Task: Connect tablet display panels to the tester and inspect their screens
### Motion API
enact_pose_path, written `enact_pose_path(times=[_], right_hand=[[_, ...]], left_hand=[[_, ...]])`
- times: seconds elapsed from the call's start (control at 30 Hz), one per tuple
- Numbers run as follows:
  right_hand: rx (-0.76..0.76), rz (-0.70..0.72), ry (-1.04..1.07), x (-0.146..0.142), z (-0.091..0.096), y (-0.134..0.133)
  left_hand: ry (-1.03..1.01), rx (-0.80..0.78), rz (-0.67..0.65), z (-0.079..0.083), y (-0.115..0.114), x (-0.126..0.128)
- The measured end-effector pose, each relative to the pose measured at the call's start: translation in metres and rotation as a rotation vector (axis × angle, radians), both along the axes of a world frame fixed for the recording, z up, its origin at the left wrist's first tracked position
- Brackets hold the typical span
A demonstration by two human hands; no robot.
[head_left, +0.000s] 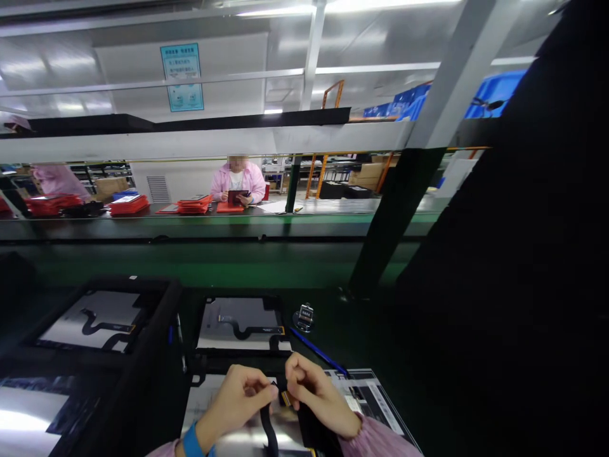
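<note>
My left hand (pixel 240 398), with a blue band at the wrist, pinches a black ribbon cable (pixel 269 433) between thumb and index finger. The cable runs down over a silver-backed display panel (pixel 204 395) lying in front of me. Close beside it, my right hand (pixel 318 395) has its thumb and fingers closed at the cable's gold-contact end (pixel 286 398). The fingers partly hide that end. Just beyond my hands lies a second display panel (pixel 247 324), with its own curved black cable on its back.
To the left, a black foam tray (pixel 174 298) holds more panels. A pen (pixel 181 343) lies beside it. A metal tally counter (pixel 305 315) and a blue stick (pixel 318 350) are beyond my right hand. A co-worker (pixel 238 181) sits across, near red stacks (pixel 194 204).
</note>
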State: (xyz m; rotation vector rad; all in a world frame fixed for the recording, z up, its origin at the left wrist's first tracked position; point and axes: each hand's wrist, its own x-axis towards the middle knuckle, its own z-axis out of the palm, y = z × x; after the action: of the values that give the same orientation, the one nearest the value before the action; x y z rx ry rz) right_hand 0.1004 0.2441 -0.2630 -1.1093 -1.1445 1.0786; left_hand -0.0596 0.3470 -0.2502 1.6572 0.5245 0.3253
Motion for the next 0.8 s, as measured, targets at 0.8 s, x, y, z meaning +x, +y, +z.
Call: enact_pose_path(times=[0.8], right_hand=[[0.076,-0.107,-0.258,-0.0015,0.0035,-0.0004]], left_hand=[[0.089,0.179,0.004,0.0084,-0.004,0.0028]])
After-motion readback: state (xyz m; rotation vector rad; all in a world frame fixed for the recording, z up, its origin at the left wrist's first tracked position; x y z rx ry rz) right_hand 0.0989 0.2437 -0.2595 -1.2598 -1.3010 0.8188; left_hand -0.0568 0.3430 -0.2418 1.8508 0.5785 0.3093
